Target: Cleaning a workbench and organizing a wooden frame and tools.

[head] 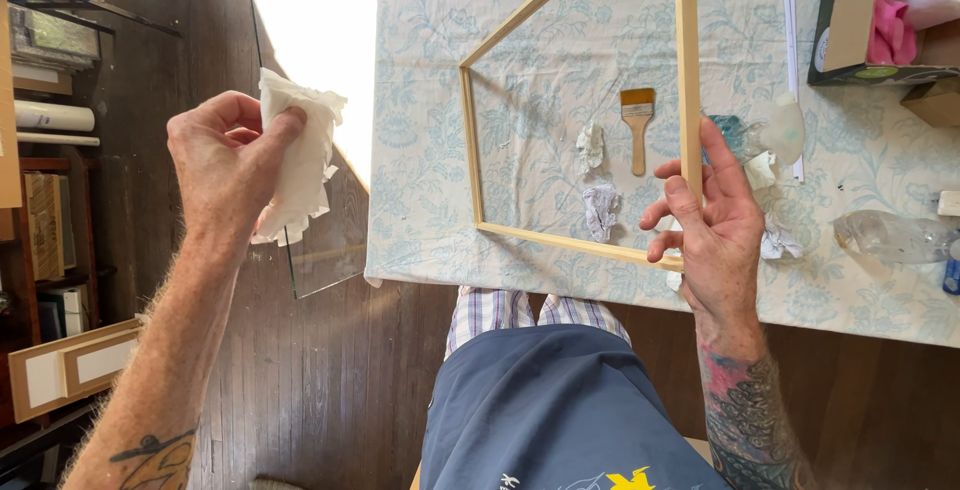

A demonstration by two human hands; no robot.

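Paper towel pinched in left hand, raised.

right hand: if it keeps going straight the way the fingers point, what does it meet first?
The right hand already touches the wooden frame, fingers pointing up along its right rail. Straight on it would likely just slide along that rail; the crumpled paper lies beside the path. Depth is unclear.

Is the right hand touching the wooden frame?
Touching. The head view shows the right hand with its fingers against the wooden frame near its corner.
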